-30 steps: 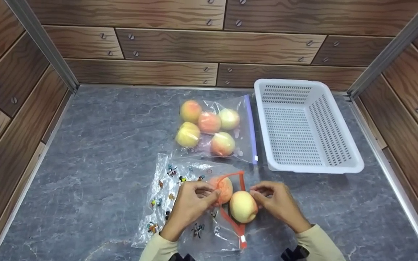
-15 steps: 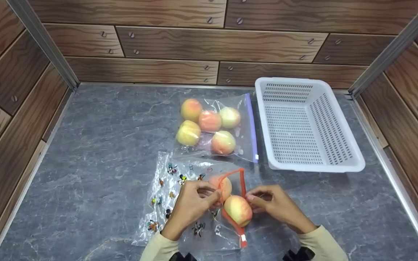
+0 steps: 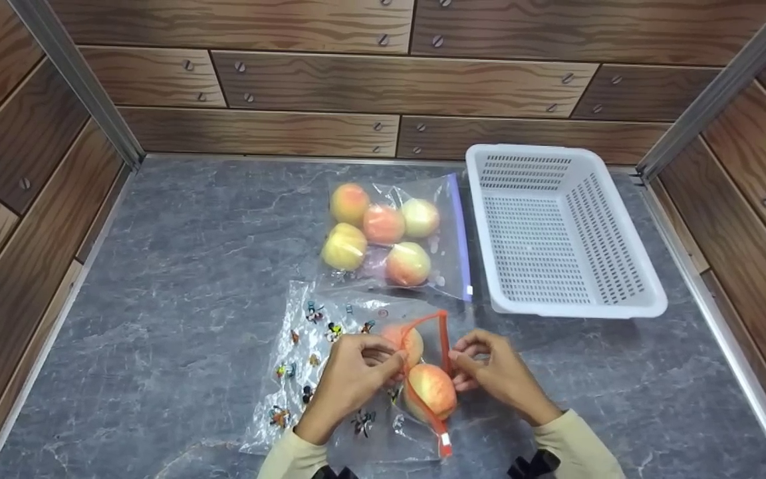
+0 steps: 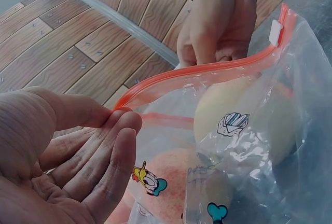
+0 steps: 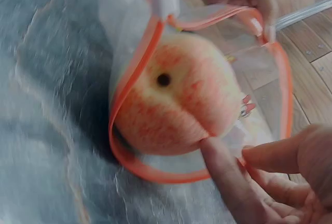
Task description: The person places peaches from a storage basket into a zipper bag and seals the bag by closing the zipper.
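A clear zip bag [image 3: 383, 436] with cartoon prints and an orange zip strip lies under my hands, its mouth spread to the right. My left hand [image 3: 351, 376] pinches one side of the orange rim between thumb and fingers. My right hand [image 3: 499, 372] pinches the opposite side of the rim, one fingertip touching the peach at the mouth. That yellow-red peach [image 3: 431, 391] sits just inside the opening, its dark stem pit showing in the right wrist view. A second peach [image 3: 413, 347] lies deeper in the bag, partly hidden by my left hand and the film.
Behind this bag lies another clear bag with a purple zip strip [image 3: 461, 239], holding several peaches. A white perforated basket [image 3: 652, 303] stands at the right rear. Wood-patterned walls [image 3: 303, 83] bound the grey marbled tabletop [image 3: 190, 279] at the back and sides.
The front peach has moved left into the bag's mouth and turned its redder side up. My right hand has followed leftward from the peach to the rim. My left hand has stayed put.
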Demonstrator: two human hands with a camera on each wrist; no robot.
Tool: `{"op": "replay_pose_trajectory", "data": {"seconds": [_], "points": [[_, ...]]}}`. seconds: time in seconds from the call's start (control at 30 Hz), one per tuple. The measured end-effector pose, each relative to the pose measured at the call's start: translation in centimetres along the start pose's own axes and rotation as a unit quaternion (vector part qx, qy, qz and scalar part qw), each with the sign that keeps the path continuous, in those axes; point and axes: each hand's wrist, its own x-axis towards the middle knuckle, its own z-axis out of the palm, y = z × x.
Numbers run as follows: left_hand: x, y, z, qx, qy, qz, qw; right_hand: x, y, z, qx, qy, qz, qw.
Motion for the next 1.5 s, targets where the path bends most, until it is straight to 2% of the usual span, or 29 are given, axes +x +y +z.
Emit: {"op": "replay_pose_trajectory", "data": {"seconds": [0.13,0.33,0.4,0.5,0.57,0.63,0.83,0.97,1.13,1.3,1.5], "points": [[0.0,0.1,0.0,-0.011,0.001,0.000,0.9999,0.9,0.5,0.1,-0.042,0.016,-0.021,0.999],[0.0,0.1,0.0,-0.001,0.000,0.004,1.0000,1.5,0.9,0.1,-0.096,0.019,-0.060,0.993],[0.1,0.0,0.0,0.008,0.001,0.006,1.0000,1.6,1.0,0.1,-0.128,0.022,-0.083,0.988],[0.1,0.0,-0.1,0.018,0.005,0.008,0.9998,1.7,1.0,0.0,-0.187,0.038,-0.124,0.974],[0.1,0.0,-0.1,0.023,0.007,0.010,0.9997,1.6,1.1,-0.1,-0.214,0.046,-0.134,0.967],[0.1,0.0,-0.2,0.020,0.006,0.008,0.9998,1.6,1.0,-0.2,-0.223,0.046,-0.138,0.964],[0.1,0.3,-0.4,-0.008,-0.002,0.003,1.0000,1.5,0.2,-0.2,-0.187,0.029,-0.131,0.973],[0.0,0.4,-0.6,-0.038,-0.008,0.000,0.9992,1.4,-0.4,-0.1,-0.162,0.036,-0.135,0.977],[0.0,0.7,-0.6,-0.062,-0.013,-0.001,0.9980,1.2,-1.4,-0.2,-0.151,0.055,-0.163,0.973],[-0.1,1.2,-0.7,-0.085,-0.014,0.004,0.9963,1.0,-3.0,-0.4,-0.139,0.064,-0.167,0.974],[0.0,1.7,-0.8,-0.075,-0.011,0.010,0.9971,0.8,-4.9,-1.1,-0.145,0.071,-0.177,0.971]]}}
